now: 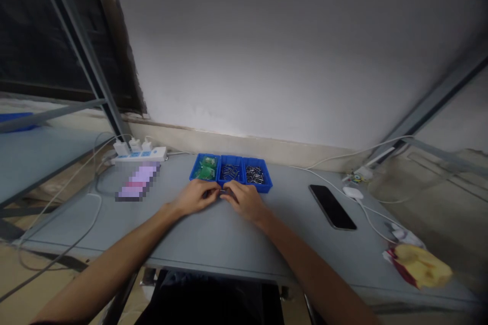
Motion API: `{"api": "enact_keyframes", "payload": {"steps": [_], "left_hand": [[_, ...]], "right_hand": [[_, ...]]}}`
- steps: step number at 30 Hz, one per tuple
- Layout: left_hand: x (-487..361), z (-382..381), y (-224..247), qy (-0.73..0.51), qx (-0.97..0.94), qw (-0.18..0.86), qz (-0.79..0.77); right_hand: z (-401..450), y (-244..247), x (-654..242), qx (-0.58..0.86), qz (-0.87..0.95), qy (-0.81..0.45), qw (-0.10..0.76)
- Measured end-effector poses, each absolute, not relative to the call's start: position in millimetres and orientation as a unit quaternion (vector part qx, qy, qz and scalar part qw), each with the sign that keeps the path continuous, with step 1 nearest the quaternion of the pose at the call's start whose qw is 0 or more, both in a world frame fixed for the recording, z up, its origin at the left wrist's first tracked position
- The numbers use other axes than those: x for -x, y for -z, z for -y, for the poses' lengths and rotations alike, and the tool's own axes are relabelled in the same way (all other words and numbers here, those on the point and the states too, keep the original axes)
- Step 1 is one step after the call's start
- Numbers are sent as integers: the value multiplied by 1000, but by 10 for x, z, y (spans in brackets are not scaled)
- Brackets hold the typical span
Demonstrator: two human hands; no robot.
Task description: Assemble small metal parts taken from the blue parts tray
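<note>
My left hand [199,197] and my right hand [244,199] meet just in front of the blue bins, fingertips pinched close together. Between them shows a tiny thin piece [222,191], light and metallic-looking, too small to name. Right behind my fingers stand three blue plastic bins side by side. The left bin [193,175] holds green and clear plastic packets [206,168]. In the middle bin [231,158] lie long thin metal screws or pins [230,171]. Short dark metal pieces, like screws [254,175], fill part of the right bin [268,184].
A white power strip [152,155] with plugs sits at the back left, near a pixelated phone-like object [138,181]. To the right lie a black phone [332,207], a white charger [353,193] with cables, and a yellow and red crumpled wrapper [419,265]. A wall [267,61] closes off the back.
</note>
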State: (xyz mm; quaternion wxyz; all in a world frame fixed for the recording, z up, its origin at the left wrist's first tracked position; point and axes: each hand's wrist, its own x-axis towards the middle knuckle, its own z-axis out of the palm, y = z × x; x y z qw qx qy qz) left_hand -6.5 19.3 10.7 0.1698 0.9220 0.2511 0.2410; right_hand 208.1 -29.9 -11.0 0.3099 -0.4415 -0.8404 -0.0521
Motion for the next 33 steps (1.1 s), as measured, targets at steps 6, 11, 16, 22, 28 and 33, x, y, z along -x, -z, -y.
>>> {"api": "enact_keyframes", "payload": {"steps": [6, 11, 16, 22, 28, 33], "left_hand": [[64, -205, -83, -241, -922, 166, -252], [62, -203, -77, -240, -924, 161, -252], [65, -194, -91, -241, -922, 169, -250], [59, -201, -81, -243, -922, 172, -249], [95, -204, -165, -245, -912, 196, -265], [129, -269, -163, -254, -896, 191, -310]], "right_hand": [[300, 110, -2079, 448, 834, 54, 318], [286, 127, -2082, 447, 838, 68, 306], [296, 126, -2080, 439, 843, 58, 307], [306, 98, -2071, 447, 841, 53, 301], [280, 117, -2110, 441, 839, 78, 310], [303, 107, -2173, 430, 794, 100, 418]]}}
